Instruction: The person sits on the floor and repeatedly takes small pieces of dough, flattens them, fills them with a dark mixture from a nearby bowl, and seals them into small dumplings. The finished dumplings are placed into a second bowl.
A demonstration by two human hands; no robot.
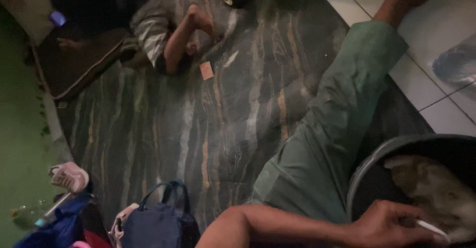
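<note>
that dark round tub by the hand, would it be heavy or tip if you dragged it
The tub looks partly filled with a pale lumpy mass, so it is probably fairly heavy. Its wide round shape suggests sliding rather than tipping. One hand, holding a thin white stick, rests at its rim.

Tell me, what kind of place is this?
Probably a room in a home, seen from someone sitting on the floor. A dark streaked rug lies beside white floor tiles, with a blue bag and a small pink shoe lying about.
</note>
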